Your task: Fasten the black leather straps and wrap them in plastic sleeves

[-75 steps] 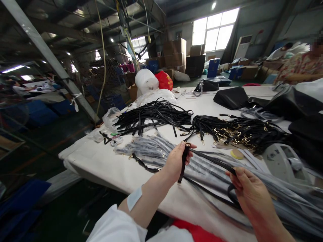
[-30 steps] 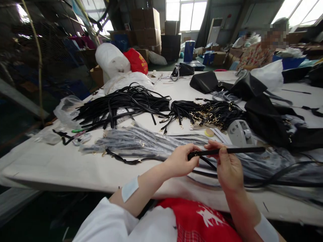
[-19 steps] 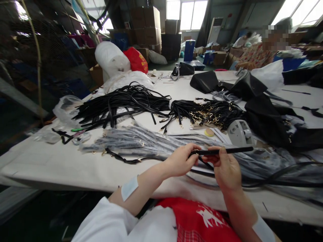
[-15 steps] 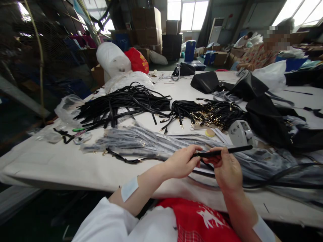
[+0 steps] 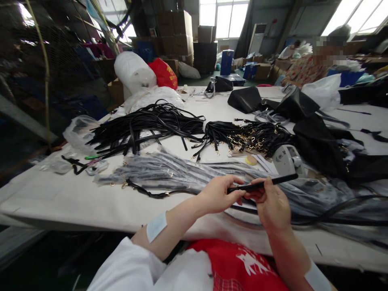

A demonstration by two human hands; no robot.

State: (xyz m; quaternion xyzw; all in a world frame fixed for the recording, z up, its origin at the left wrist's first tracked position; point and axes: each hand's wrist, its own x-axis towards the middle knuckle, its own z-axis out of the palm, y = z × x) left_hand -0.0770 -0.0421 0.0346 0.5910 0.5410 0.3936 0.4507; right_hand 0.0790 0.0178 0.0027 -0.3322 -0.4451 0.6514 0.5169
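Note:
Between my two hands is a narrow black strap (image 5: pixel 283 179), its free end sticking out to the right. My left hand (image 5: pixel 220 195) pinches it near a small metal piece, partly covered by the fingers. My right hand (image 5: pixel 274 204) grips the strap farther along, thumb on top. Below and behind the hands lie straps in clear plastic sleeves (image 5: pixel 160 171), spread across the table. A black strap with gold fittings (image 5: pixel 148 191) rests at their near edge, left of my hands.
A tied bundle of black straps (image 5: pixel 145 123) with gold clasps (image 5: pixel 251 139) lies beyond the sleeves. A white tape dispenser (image 5: pixel 285 159) stands right of centre. Black bags (image 5: pixel 318 137) cover the right side. A white roll (image 5: pixel 135 72) stands far left; a person (image 5: pixel 309 68) is across the table.
Both hands keep hold of the strap. Its free end has shifted slightly left, and the left fingers have moved a little along it. The table things stay where they were.

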